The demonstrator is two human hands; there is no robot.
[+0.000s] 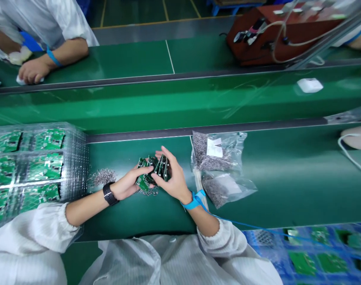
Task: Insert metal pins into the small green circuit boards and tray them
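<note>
Several small green circuit boards are bunched between my two hands above the green bench. My left hand is closed round the left part of the bunch, its thumb lying across the top. On the other side my right hand grips boards standing on edge, with thumb and fingers curved about them. Below the boards lies a small heap of metal parts, partly covered by my hands. Another pile of small metal parts is beside my left wrist.
Clear trays of circuit boards are stacked at left. Two plastic bags of small parts lie right of my hands. Blue trays with boards are at lower right. A blue wrist-strap cord trails rightward. Across the bench, a co-worker's hand rests.
</note>
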